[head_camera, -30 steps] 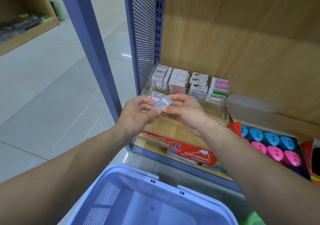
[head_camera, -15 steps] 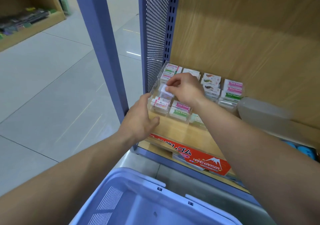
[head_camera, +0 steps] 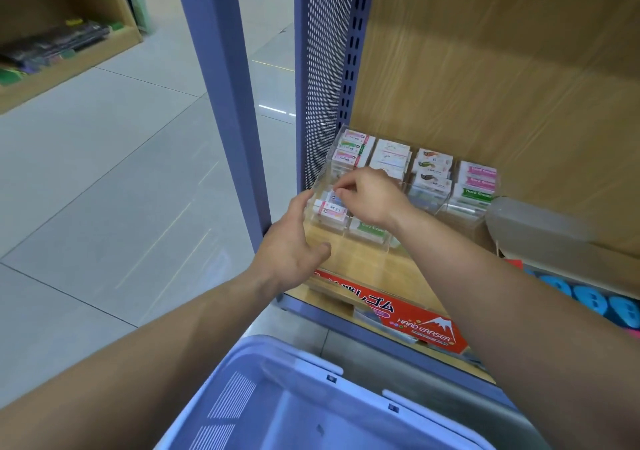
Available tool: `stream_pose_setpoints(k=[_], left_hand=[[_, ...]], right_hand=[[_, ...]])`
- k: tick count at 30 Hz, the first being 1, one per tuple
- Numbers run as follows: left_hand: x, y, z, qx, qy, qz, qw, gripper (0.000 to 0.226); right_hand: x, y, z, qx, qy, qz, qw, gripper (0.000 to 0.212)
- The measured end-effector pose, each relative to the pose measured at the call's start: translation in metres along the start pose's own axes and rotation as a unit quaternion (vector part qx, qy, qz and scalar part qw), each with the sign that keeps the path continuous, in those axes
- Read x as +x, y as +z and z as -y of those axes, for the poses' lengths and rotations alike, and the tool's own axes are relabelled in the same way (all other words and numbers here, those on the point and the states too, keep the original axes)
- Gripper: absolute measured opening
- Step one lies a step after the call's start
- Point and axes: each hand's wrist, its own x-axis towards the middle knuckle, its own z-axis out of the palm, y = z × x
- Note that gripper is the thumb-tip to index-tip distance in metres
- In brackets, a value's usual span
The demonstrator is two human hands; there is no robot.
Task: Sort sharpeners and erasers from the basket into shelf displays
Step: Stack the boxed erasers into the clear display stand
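Observation:
A clear acrylic eraser display (head_camera: 464,214) stands on the wooden shelf, its compartments filled with wrapped erasers. My right hand (head_camera: 374,196) reaches into the left middle compartment and pinches a small white eraser (head_camera: 334,197) there, on top of other erasers. My left hand (head_camera: 294,241) rests with straight fingers against the display's left front corner, holding nothing. The blue basket (head_camera: 311,366) sits below, near my body; its inside shows no items from here.
A red "Hard Eraser" box front (head_camera: 415,325) lines the shelf edge. Blue round sharpeners (head_camera: 588,300) lie in a box at the right. A frosted plastic lid (head_camera: 533,221) is beside the display. A blue upright post (head_camera: 225,103) and perforated panel (head_camera: 325,68) stand left.
A second ago both hands held the eraser in front of the display. My right hand has since carried it into the left compartment, and my left hand moved to the display's corner.

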Motion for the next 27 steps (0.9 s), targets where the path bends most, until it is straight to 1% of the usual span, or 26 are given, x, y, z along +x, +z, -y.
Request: stream_pose_setpoints(k=[3,6,8,10,12,15,18,20,23,25,27], left_hand=[[-0.008,-0.008,-0.014,0.014,0.013,0.012,1.0,0.078],[-0.034,-0.014,-0.034,0.128,0.061,0.023,0.99,0.079],[-0.058,-0.017,-0.051,0.201,0.082,0.046,0.975,0.08],[-0.087,-0.013,-0.075,0.231,0.093,0.08,0.965,0.077],[-0.118,0.001,-0.103,0.234,0.112,0.112,0.959,0.071],[-0.174,0.044,-0.136,0.232,0.166,0.158,0.945,0.061],[-0.236,0.108,-0.156,0.22,0.209,0.229,0.925,0.056],[-0.268,0.16,-0.16,0.207,0.207,0.271,0.917,0.056],[-0.298,0.239,-0.15,0.21,0.165,0.338,0.903,0.058],[-0.308,0.282,-0.137,0.207,0.125,0.353,0.904,0.061],[-0.309,0.316,-0.125,0.206,0.079,0.357,0.908,0.065]], right_hand=[[-0.029,-0.015,0.003,0.023,-0.005,-0.054,0.998,0.025],[-0.079,-0.039,0.0,0.006,-0.009,-0.1,0.995,0.025],[-0.126,-0.058,-0.006,0.003,0.0,-0.106,0.994,0.029],[-0.182,-0.074,-0.022,0.009,0.026,-0.099,0.995,0.031],[-0.246,-0.086,-0.047,0.017,0.062,-0.097,0.993,0.03],[-0.348,-0.098,-0.093,0.027,0.134,-0.096,0.986,0.022],[-0.444,-0.094,-0.146,0.047,0.238,-0.073,0.967,0.013],[-0.494,-0.079,-0.184,0.057,0.288,-0.057,0.954,0.018],[-0.54,-0.041,-0.228,0.05,0.318,0.022,0.947,0.027],[-0.552,-0.013,-0.249,0.052,0.319,0.086,0.942,0.039],[-0.555,0.011,-0.266,0.046,0.316,0.136,0.938,0.056]])
